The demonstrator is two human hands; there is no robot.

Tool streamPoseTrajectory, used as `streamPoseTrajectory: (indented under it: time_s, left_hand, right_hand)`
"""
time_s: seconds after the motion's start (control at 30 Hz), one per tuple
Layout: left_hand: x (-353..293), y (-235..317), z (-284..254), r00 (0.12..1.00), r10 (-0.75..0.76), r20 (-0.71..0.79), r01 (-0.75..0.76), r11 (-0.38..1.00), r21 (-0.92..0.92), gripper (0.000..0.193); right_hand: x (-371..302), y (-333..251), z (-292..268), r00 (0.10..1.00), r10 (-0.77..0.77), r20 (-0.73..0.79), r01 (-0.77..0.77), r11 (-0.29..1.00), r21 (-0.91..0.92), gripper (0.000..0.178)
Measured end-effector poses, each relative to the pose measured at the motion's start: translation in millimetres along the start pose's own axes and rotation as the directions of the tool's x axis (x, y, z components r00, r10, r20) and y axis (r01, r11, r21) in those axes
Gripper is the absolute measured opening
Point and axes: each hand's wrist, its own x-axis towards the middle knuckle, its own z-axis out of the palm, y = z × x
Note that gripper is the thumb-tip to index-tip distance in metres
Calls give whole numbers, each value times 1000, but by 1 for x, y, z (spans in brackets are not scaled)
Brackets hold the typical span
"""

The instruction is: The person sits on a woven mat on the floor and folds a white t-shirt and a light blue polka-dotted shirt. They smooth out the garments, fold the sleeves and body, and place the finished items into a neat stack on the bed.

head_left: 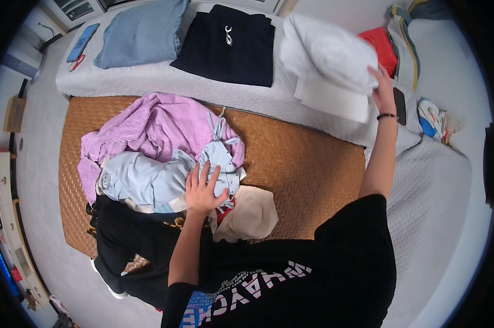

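My left hand lies with fingers spread on a light blue garment with thin ties, part of a heap of clothes. Behind that garment bunches a lilac fleecy cloth, and a cream piece of fabric sits to its right. Black clothing fills the near left of the heap, partly hidden by my arm. Out to the far right, my right hand grips the edge of a folded white garment, which is blurred by motion. Under it shows another flat white piece on the sofa.
The heap rests on a woven brown mat. Along the pale quilted sofa lie folded blue denim, a folded black garment and a phone. Beside my right wrist are a red item and a dark phone-like slab.
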Motion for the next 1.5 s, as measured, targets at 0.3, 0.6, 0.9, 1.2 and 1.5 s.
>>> streamPoseTrajectory:
  time_s: [0.3, 0.6, 0.9, 1.2, 1.5]
  left_hand:
    - [-5, -3, 1, 1000, -11, 24, 12, 1000, -19, 66]
    - [-3, -4, -1, 990, 21, 138, -24, 1000, 17, 65]
    - [-65, -17, -146, 974, -190, -127, 72, 781, -620, 33]
    - [-190, -72, -246, 823, -461, -331, 222, 798, -560, 8]
    - [-189, 73, -383, -103, 67, -992, -626, 771, 117, 17]
  right_hand:
    - [-51, -6, 64, 618, -763, 190, 487, 182, -854, 50]
    - [-57, 38, 126, 772, -451, 447, 473, -61, -879, 52]
    - [-173, 8, 204, 721, -652, 233, 681, 608, -408, 44]
    - [-421, 174, 228, 840, -113, 530, 503, 527, -685, 77]
    - [-402, 106, 273, 650, -379, 659, 720, 584, -375, 61]
